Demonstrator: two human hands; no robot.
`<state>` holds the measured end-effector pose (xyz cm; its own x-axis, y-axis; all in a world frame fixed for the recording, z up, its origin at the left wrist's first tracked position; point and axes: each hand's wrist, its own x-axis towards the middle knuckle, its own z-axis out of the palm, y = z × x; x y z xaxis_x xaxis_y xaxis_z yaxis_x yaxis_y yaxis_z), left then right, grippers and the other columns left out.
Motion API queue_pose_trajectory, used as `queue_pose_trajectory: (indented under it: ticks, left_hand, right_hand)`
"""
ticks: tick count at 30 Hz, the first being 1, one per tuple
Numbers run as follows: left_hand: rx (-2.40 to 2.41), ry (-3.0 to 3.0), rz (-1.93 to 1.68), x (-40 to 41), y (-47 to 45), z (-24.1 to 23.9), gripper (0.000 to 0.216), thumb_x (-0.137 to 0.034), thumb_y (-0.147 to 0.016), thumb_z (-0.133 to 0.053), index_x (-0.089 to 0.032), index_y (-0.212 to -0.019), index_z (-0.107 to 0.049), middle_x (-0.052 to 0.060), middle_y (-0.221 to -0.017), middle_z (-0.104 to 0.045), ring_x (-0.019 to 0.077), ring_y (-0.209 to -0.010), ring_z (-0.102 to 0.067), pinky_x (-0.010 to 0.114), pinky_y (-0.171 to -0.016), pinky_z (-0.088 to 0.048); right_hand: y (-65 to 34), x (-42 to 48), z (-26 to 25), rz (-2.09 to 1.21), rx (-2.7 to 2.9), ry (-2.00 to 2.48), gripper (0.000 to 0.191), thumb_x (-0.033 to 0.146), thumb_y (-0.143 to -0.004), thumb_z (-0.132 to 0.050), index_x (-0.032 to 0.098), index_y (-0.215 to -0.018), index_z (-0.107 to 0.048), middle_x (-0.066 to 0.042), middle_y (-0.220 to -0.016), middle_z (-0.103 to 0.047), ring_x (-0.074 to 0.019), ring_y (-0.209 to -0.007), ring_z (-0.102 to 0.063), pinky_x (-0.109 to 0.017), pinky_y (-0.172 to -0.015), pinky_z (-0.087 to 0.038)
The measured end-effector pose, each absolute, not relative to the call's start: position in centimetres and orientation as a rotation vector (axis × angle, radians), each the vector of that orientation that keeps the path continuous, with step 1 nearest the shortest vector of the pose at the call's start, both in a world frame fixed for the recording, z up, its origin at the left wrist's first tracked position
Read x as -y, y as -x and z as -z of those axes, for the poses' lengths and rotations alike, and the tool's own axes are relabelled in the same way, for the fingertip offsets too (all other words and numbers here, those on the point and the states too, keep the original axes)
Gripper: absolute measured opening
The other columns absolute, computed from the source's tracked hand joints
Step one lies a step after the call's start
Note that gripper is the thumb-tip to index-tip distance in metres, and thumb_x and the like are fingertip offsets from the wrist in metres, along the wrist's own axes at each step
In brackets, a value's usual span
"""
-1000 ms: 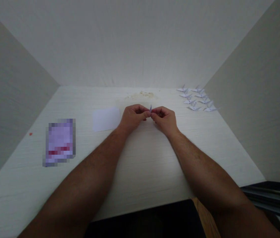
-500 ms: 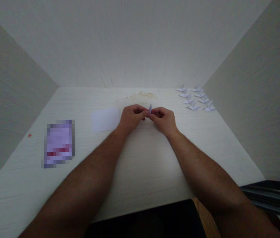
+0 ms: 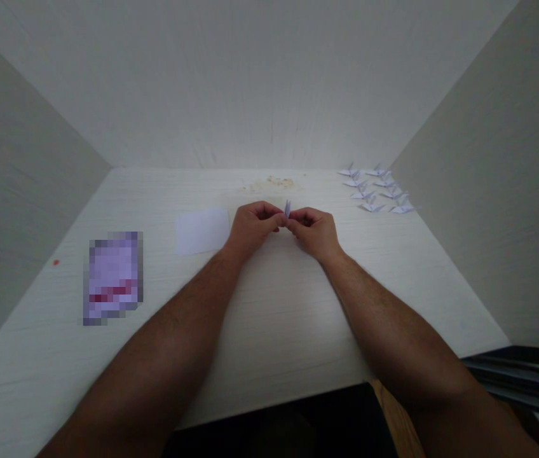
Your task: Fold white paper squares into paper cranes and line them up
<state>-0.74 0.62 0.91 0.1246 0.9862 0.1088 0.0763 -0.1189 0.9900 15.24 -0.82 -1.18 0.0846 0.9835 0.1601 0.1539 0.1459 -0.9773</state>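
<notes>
Between my fingertips, a small narrow piece of folded white paper (image 3: 288, 208) stands upright over the middle of the table. My left hand (image 3: 257, 222) pinches its lower end from the left, thumb and forefinger closed. From the other side my right hand (image 3: 314, 229) grips it the same way, its fingertips touching or nearly touching the left ones. Most of the paper's lower part is hidden by the fingers. Just left of my left hand lies a flat white sheet of paper (image 3: 201, 231). Several folded white paper cranes (image 3: 375, 187) stand in two columns at the back right.
A pixelated purple-and-white packet (image 3: 113, 277) lies on the left of the table (image 3: 283, 331). Near the left edge is a small red bit (image 3: 56, 262). Brownish marks (image 3: 276, 183) show at the back. Pale walls (image 3: 269, 83) enclose the back and both sides.
Both hands keep their pinch on the folded paper, whose upright tip has shifted very slightly left. The view has moved a little; nothing else has visibly changed.
</notes>
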Motion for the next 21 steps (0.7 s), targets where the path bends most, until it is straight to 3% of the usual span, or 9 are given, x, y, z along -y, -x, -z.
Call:
queue_pose_trajectory:
  ticks: [21]
  left_hand:
    - [-1.08,-1.482,-1.147,-1.03,0.37,-0.13,0.009,-0.024,-0.077,-0.066,-0.016,-0.075,-0.063,0.002,-0.066,-0.069,0.0115,-0.06,-0.064,0.022,-0.056,-0.052]
  right_hand:
    - [-15.28,0.79,1.11,-0.916,1.34,1.283,0.011,0.03,-0.071,-0.068,0.02,-0.07,-0.062,0.004,-0.057,-0.058,-0.0098,-0.051,-0.047,-0.026,-0.05,-0.034]
